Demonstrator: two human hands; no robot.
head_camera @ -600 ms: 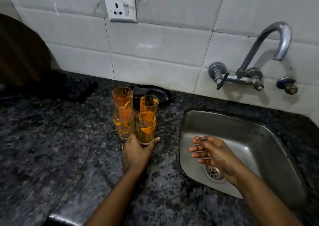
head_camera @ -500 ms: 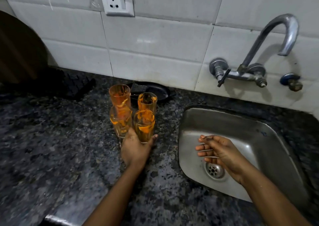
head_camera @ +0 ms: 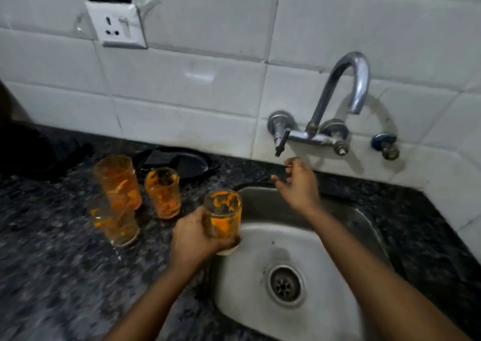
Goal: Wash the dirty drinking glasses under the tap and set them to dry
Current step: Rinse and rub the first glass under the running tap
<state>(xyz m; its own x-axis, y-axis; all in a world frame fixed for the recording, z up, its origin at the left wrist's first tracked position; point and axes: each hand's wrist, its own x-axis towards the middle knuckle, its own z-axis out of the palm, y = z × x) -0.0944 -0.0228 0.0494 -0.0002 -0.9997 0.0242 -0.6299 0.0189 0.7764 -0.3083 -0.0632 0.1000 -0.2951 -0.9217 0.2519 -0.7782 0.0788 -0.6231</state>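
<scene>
Standing by the counter, I noted a white tiled wall (head_camera: pixel 182 85) at the back, carrying a white socket plate (head_camera: pixel 115 25) on the left. Below it ran a dark speckled stone countertop (head_camera: pixel 52 275), and set into its right part was a steel sink (head_camera: pixel 338 236) with a round drain (head_camera: pixel 285 284) in the bottom. A chrome tap (head_camera: pixel 338 90) with a curved spout was fixed to the wall above the sink's far edge, its lever handle (head_camera: pixel 281 142) on the left, and no water ran from the spout. A black flat dish (head_camera: pixel 187 162) lay against the wall behind the glasses. Three orange-smeared glasses stood upright on the countertop left of the sink: a rear-left glass (head_camera: pixel 117 182), a front-left glass (head_camera: pixel 115 223) just before it and overlapping it from this angle, and a middle glass (head_camera: pixel 162 192) near them to the right. The fourth glass (head_camera: pixel 222 218), equally smeared, was upright in the left hand (head_camera: pixel 192 236) at the sink's left rim, the fingers wrapped around its lower part and the thumb on the near side; whether its base touched the rim I could not tell. The right hand (head_camera: pixel 299 184) was raised over the sink's far edge, just below the lever handle and not touching it, its fingers loosely curled and slightly apart, holding nothing.
</scene>
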